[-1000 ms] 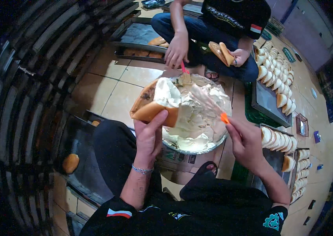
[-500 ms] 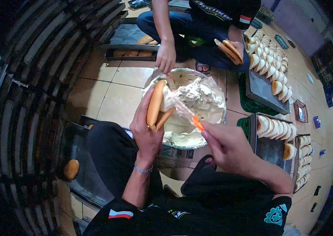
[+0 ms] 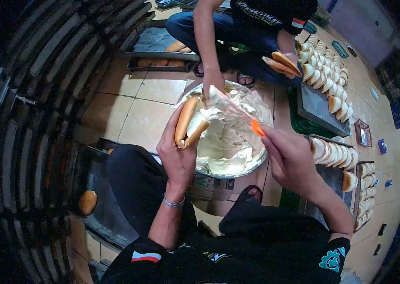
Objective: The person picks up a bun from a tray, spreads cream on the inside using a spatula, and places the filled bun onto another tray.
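Note:
My left hand (image 3: 177, 160) grips a long split bun (image 3: 186, 121), held open over the left side of a round tub (image 3: 232, 176). White cream shows between the bun's halves. In my right hand (image 3: 291, 158) is a spatula (image 3: 257, 128) with an orange handle; its cream-smeared blade points up and left above the tub, apart from the bun. Thick pale cream (image 3: 228, 149) fills much of the tub. Across from me, a co-worker's hand (image 3: 213, 80) reaches in at the tub's far side, partly behind my blade. Their other hand holds another split bun (image 3: 282, 64).
Dark trays (image 3: 320, 113) of cream-filled buns stand along the right. At far left rises a rack of stacked trays (image 3: 53, 61). A lone bun (image 3: 87, 202) lies on a tray (image 3: 115, 215) by my left knee. More buns (image 3: 162, 62) sit in trays beyond the tub.
My right hand has drawn the spatula away from the bun, up and to the right. The co-worker's empty-looking hand has moved right and lower, into the tub. My left hand has barely moved.

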Demonstrator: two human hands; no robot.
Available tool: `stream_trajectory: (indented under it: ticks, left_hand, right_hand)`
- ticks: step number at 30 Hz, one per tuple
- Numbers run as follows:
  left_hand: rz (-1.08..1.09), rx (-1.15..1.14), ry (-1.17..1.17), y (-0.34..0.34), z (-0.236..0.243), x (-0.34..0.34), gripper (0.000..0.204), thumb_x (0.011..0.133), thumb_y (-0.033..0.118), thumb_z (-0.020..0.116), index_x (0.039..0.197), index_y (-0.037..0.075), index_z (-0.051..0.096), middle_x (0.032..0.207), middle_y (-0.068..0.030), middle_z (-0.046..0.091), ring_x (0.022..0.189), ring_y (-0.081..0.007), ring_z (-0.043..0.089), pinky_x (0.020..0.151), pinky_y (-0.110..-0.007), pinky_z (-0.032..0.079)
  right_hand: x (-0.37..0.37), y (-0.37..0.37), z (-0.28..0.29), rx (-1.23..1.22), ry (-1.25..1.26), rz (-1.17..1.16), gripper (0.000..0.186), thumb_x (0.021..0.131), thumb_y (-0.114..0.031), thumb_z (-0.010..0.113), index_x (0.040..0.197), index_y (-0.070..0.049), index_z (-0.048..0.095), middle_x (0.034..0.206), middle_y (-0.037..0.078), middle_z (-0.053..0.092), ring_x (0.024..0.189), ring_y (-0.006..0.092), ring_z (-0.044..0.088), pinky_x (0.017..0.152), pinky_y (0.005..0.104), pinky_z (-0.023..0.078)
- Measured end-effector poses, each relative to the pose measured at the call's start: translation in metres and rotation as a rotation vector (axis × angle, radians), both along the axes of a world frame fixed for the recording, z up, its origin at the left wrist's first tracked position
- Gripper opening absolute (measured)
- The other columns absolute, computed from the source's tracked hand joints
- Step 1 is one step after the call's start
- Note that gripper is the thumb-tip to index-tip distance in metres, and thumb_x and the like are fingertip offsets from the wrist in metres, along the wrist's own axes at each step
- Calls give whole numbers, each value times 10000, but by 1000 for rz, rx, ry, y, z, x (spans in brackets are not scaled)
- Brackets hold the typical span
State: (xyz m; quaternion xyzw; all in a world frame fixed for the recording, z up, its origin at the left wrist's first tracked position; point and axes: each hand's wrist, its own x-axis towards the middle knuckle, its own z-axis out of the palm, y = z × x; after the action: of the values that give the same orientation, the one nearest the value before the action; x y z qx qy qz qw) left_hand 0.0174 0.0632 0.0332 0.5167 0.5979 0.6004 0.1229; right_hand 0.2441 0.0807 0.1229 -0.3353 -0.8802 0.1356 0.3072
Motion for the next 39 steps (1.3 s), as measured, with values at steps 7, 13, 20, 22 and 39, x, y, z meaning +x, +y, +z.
stream_trajectory:
  ticks: [7,13,20,22,39]
  left_hand:
    - [41,23,112,0,4,4,594,759,-22,739,1315,-25,532,1241,-198,630,1125,-300,638,920,-354,517]
    - [-135,67,-465,4,3,2,577,756,-63,728,1294,-40,518,1141,-145,654,1049,-233,648,940,-329,503]
    - [-606,-222,-1471,-14,1,-12,414,936,162,630,1299,12,498,1192,-96,622,1082,-197,627,954,-342,508]
    - [-680,-236,-1456,-12,-3,-11,424,940,151,614,1316,8,477,1218,-121,610,1109,-227,623,980,-376,504]
    - [-593,-221,-1565,-8,-7,-20,471,969,275,575,1351,13,489,1321,-143,569,1191,-272,582,1027,-436,478]
  right_hand:
    - [-15,-22,-11,-70,-128,24,325,844,6,623,1165,49,602,765,152,610,628,307,612,578,384,500]
    - [2,-18,-3,-1,-13,196,365,812,35,617,1177,31,608,741,104,606,584,264,604,532,354,491]
    - [27,63,2,-142,88,-81,188,914,-67,602,1080,14,639,855,193,670,723,313,671,655,363,519]
    - [29,70,-3,-171,74,-2,194,909,-76,615,1081,9,641,898,188,674,763,316,672,683,365,519]
    - [29,46,-22,31,73,140,223,873,27,591,1087,-6,646,769,145,611,646,311,598,582,354,466]
